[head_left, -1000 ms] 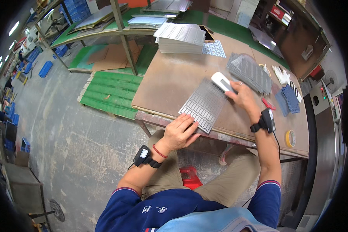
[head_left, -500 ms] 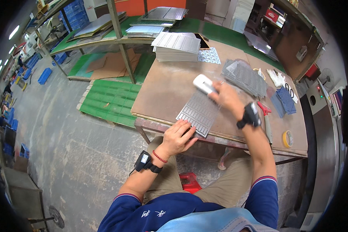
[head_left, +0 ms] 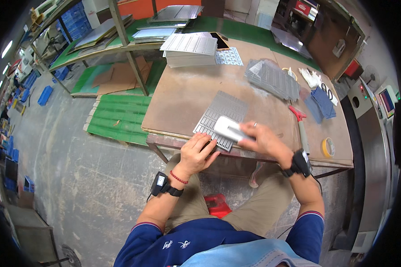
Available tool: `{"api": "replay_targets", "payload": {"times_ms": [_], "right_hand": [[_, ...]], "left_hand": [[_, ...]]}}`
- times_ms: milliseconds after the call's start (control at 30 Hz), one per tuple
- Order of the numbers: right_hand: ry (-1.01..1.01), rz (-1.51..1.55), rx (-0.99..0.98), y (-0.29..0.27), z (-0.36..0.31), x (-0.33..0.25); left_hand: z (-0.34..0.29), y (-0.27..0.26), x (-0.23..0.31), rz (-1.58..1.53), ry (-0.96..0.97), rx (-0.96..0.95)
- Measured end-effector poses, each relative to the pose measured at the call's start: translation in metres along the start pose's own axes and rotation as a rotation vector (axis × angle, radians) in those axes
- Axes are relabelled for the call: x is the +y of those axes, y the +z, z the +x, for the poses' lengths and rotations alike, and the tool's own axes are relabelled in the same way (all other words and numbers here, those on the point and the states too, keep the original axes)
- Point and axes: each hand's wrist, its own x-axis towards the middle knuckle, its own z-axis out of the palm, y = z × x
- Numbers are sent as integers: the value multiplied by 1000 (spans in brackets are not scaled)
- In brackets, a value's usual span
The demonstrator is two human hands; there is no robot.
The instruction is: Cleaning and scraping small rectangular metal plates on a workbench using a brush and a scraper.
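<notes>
A grey metal sheet [head_left: 228, 103] with rows of slot-like cut-outs lies on the brown worktable [head_left: 169, 104], its near end at the front edge. Fingers stretched out, my left hand [head_left: 194, 153] rests on the near left corner of the sheet. My right hand [head_left: 265, 140] is closed around a white block with rounded ends [head_left: 225, 126], which sits over the near half of the sheet. Motion blurs the block slightly, and its underside is hidden.
Behind stands a tall stack of slotted sheets [head_left: 189, 50]; to its right is a loose pile of grey sheets [head_left: 272, 79]. Rightward lie a red-handled tool [head_left: 300, 122], a tape roll [head_left: 328, 147], blue cloths [head_left: 323, 104], scissors [head_left: 328, 92] and a white glove [head_left: 310, 77].
My right hand has drawn the white block toward me, from the far end of the sheet to its near half. My left hand keeps its place on the corner.
</notes>
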Motion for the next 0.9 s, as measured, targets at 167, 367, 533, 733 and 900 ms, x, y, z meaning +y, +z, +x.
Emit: {"api": "replay_targets", "payload": {"times_ms": [167,367,533,733,900], "right_hand": [[249,-142,84,-35,-2,56],[284,-175,162,-32,3,46],[175,247,186,-14,-23,6],[192,184,246,-12,-44,10],[246,193,343,-22,-51,16]], "left_hand": [[4,0,1,-10,10,4],[9,-20,0,-116,-41,-104],[72,-81,-24,-59,-125,-120],[140,-23,-54,-70,-15,-407],[120,48,-102,164,250,-514]]}}
